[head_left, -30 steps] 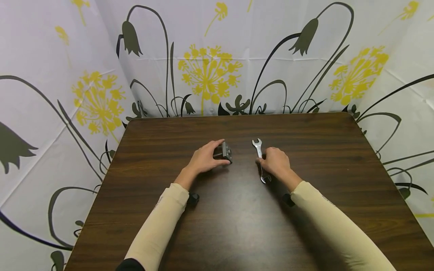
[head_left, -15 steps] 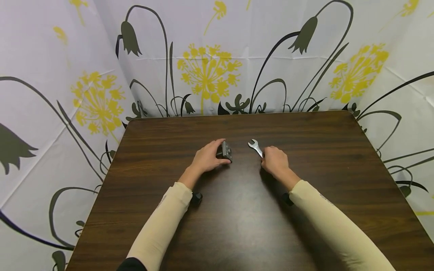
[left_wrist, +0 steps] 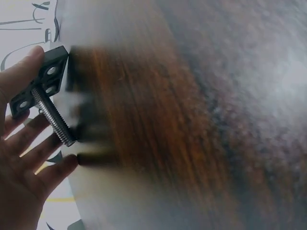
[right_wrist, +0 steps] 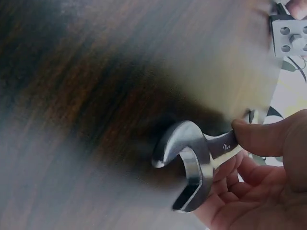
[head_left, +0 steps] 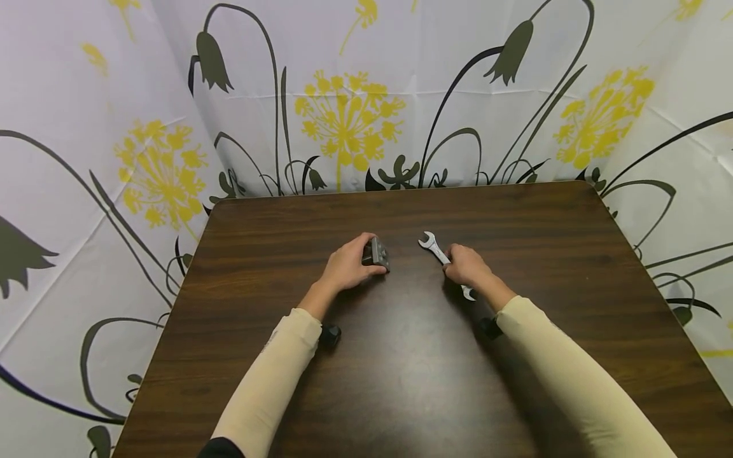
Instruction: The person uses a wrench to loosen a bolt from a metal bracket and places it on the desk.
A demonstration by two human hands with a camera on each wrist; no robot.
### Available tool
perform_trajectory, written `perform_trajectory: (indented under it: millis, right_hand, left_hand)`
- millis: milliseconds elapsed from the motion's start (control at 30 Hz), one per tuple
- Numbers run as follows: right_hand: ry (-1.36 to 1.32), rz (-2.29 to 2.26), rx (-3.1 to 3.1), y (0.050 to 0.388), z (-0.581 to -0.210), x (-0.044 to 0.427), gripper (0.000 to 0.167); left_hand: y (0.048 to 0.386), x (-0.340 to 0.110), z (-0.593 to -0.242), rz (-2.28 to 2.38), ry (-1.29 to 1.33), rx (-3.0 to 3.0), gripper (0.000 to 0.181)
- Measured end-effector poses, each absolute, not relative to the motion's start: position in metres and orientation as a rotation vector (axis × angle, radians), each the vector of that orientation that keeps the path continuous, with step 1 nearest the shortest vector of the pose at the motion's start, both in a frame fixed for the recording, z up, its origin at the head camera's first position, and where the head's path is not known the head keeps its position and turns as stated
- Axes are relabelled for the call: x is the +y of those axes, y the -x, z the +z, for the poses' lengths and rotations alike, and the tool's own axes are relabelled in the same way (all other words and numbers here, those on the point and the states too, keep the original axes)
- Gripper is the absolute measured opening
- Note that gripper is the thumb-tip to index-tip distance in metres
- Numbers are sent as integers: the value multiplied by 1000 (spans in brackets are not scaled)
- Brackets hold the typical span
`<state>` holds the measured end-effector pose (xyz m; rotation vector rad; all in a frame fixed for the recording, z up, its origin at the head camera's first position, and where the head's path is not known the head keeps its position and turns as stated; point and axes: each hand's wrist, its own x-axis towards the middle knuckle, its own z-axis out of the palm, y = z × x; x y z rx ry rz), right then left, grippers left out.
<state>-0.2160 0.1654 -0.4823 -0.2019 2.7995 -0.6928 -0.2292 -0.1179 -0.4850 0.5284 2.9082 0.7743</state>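
My left hand (head_left: 345,264) holds a small dark metal plate (head_left: 379,254) on edge at the middle of the table, thumb on one edge and fingers on the other. Round holes pierce the plate (left_wrist: 57,64) in the left wrist view, and a threaded bolt (left_wrist: 53,117) sticks out from it towards the palm. On the plate's other face (right_wrist: 279,39), the right wrist view shows the bolt's head (right_wrist: 298,42). My right hand (head_left: 468,266) grips a silver double open-ended wrench (head_left: 438,252) by its shank. One wrench head points away to the left, apart from the plate.
The dark wood-grain table (head_left: 401,356) reaches under both forearms. A white curtain (head_left: 355,51) with yellow and grey flowers hangs behind its far edge and at both sides. Dark wrist cameras (head_left: 330,335) sit under the wrists.
The wrench has turned in my right hand: its far head has swung left, and its near head shows again behind the hand. The left hand and plate have hardly moved.
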Motion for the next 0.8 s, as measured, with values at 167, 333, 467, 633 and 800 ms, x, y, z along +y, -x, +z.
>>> perform_trajectory:
  millis: [167, 333, 467, 633, 800]
  right_hand:
    - [181, -766, 2758, 216, -479, 170, 20]
    - [119, -917, 2725, 214, -475, 175, 21]
    - [81, -1092, 2675, 213, -474, 179, 23]
    - [5, -1439, 2448, 207, -470, 179, 24]
    - [-37, -1657, 2257, 199, -459, 177, 27]
  left_hand:
    - [227, -120, -485, 844, -558, 2900, 74]
    - [225, -123, -485, 951, -599, 2864, 72]
    - [223, -124, -480, 1029, -623, 2841, 70]
    - [219, -124, -471, 1124, -662, 2832, 71]
    - [217, -124, -463, 1192, -704, 2828, 71]
